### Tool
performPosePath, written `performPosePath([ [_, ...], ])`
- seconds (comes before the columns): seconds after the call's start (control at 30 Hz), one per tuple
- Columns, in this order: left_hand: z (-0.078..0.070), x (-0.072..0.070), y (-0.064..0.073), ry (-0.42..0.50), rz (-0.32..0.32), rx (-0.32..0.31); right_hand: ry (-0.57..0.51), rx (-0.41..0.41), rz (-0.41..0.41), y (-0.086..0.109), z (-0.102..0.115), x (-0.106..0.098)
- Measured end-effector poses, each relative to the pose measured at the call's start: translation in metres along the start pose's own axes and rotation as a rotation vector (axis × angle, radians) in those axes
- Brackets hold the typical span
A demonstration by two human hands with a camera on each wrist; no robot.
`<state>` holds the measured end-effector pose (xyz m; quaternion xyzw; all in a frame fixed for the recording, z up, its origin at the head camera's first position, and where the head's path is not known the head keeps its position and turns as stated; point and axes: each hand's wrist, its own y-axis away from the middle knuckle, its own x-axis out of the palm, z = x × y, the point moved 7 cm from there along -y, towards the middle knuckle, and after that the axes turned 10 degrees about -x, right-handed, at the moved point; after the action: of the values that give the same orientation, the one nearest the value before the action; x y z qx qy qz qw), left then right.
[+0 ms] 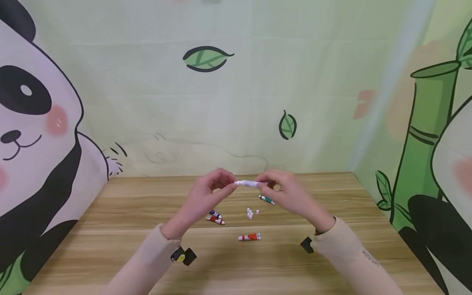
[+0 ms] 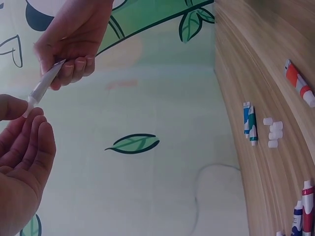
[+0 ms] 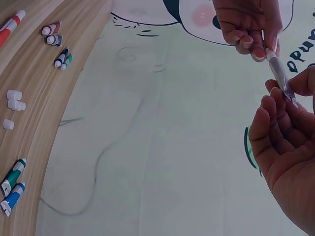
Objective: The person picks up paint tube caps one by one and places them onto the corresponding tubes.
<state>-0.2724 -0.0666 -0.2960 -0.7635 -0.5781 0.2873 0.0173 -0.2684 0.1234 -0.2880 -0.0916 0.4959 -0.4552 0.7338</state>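
Observation:
Both hands are raised above the wooden table with a white paint tube held level between them. My left hand pinches the narrow cap end between thumb and fingertips. At the other, flat end, my right hand grips the tube with thumb and fingers. Seen in the left wrist view, the tube runs slantwise from one hand to the other. The right wrist view shows its flat end at the right thumb; the left fingers partly cover the narrow tip.
Small white caps cluster mid-table. An orange-red tube lies near the front, a red tube and dark blue tube to the left. Behind the caps lie a green tube and a blue tube. A panda-print cloth surrounds the table.

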Motion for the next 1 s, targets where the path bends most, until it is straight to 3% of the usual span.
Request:
performPosePath([
  [0.3, 0.002, 0.002, 0.003, -0.025, 0.005, 0.022, 0.005, -0.030, 0.027, 0.001, 0.001, 0.004],
  [0.6, 0.006, 0.004, 0.006, -0.021, 0.011, 0.005, -0.001, -0.036, 0.055, 0.002, 0.003, 0.009],
  [0.8, 0.004, 0.004, 0.007, -0.018, 0.005, 0.026, -0.056, 0.022, 0.043, 0.003, -0.001, 0.011],
  [1.0, 0.001, 0.002, 0.008, -0.009, -0.012, 0.062, -0.158, 0.135, 0.027, 0.006, -0.009, 0.013],
])
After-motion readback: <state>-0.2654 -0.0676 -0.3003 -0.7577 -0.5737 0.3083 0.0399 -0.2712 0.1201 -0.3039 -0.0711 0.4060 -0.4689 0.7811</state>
